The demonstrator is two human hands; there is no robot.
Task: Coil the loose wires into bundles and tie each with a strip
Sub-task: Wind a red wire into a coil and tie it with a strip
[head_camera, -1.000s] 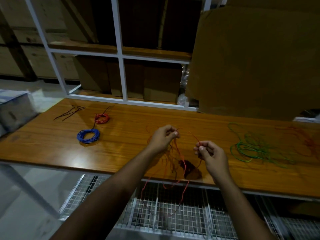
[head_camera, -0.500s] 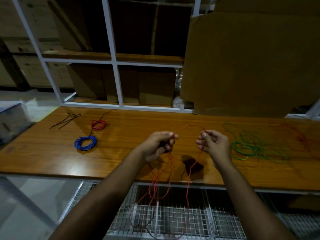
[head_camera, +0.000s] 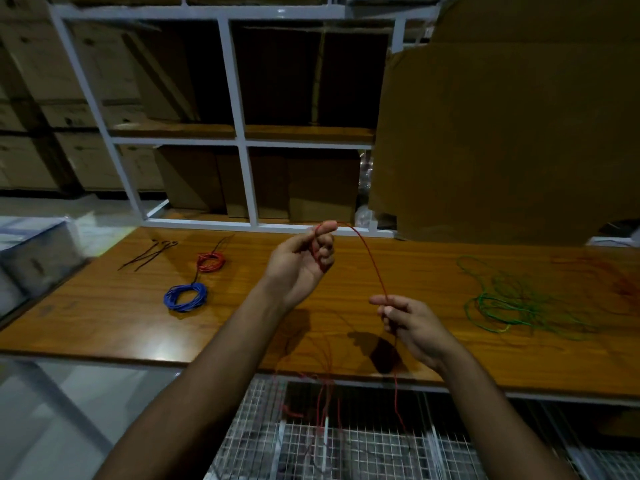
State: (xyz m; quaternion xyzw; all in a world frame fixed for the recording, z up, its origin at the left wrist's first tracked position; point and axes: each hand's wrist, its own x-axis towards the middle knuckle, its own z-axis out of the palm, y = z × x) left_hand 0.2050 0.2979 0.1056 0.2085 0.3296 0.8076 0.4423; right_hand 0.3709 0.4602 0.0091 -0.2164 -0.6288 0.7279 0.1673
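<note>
A thin red wire [head_camera: 371, 258] arcs between my two hands above the wooden table [head_camera: 104, 317]. My left hand [head_camera: 301, 263] is raised, palm up, and pinches one end of the wire at its fingertips. My right hand [head_camera: 414, 327] sits lower and pinches the wire farther along; the rest hangs down past the table's front edge. A tied blue coil [head_camera: 186, 297] and a tied red coil [head_camera: 210, 261] lie at the left. Dark tie strips [head_camera: 149, 253] lie behind them. Loose green wire [head_camera: 509, 303] and more loose red wire [head_camera: 623, 282] sprawl at the right.
A white shelf frame [head_camera: 242, 140] with cardboard boxes stands behind the table. A large cardboard sheet [head_camera: 512, 133] leans at the back right. A wire-mesh rack [head_camera: 346, 441] sits below the table's front edge. A grey box [head_camera: 38, 254] stands at the far left.
My left hand has risen and turned palm up, my right hand has dropped lower, and the red wire now stretches in a longer arc between them. The camera has tilted up.
</note>
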